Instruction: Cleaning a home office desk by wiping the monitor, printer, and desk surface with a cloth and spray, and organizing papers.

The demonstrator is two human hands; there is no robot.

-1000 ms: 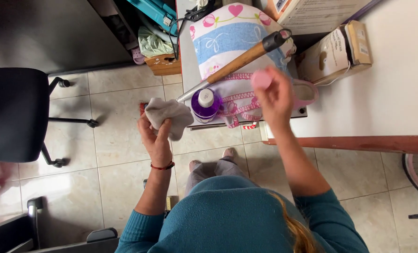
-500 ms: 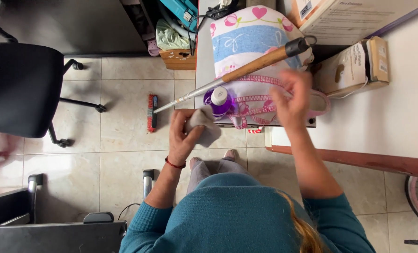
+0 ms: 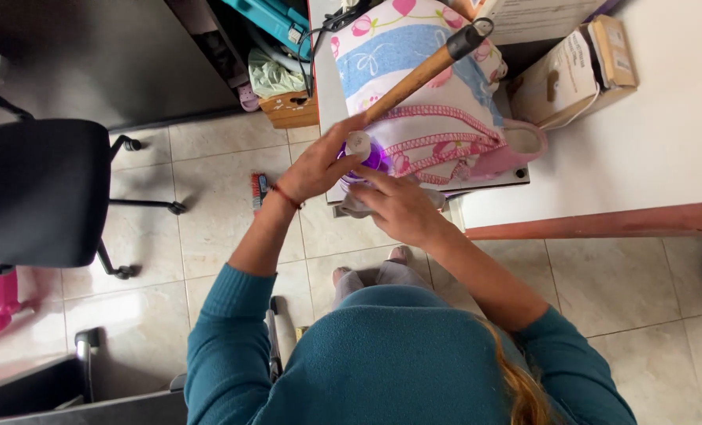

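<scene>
purple bottle (image 3: 370, 160): mostly hidden under both hands, only white top and a sliver of purple body show
grey cloth (image 3: 356, 206): largely covered by right hand (image 3: 398, 208), grip unclear
left hand (image 3: 322, 164): fingertips hidden against bottle
broom head (image 3: 258, 191): partly hidden behind left wrist
broom handle (image 3: 418, 75): lower part hidden by left hand
office chair (image 3: 36, 189): cut off at left edge
cardboard box (image 3: 524, 16): cut off at top edge

The purple bottle (image 3: 366, 155) stands upright at the near edge of the white surface, its white cap on top, fingers wrapped round its sides. The grey cloth (image 3: 355, 206) hangs bunched just below it, mostly hidden under the hand.
</scene>
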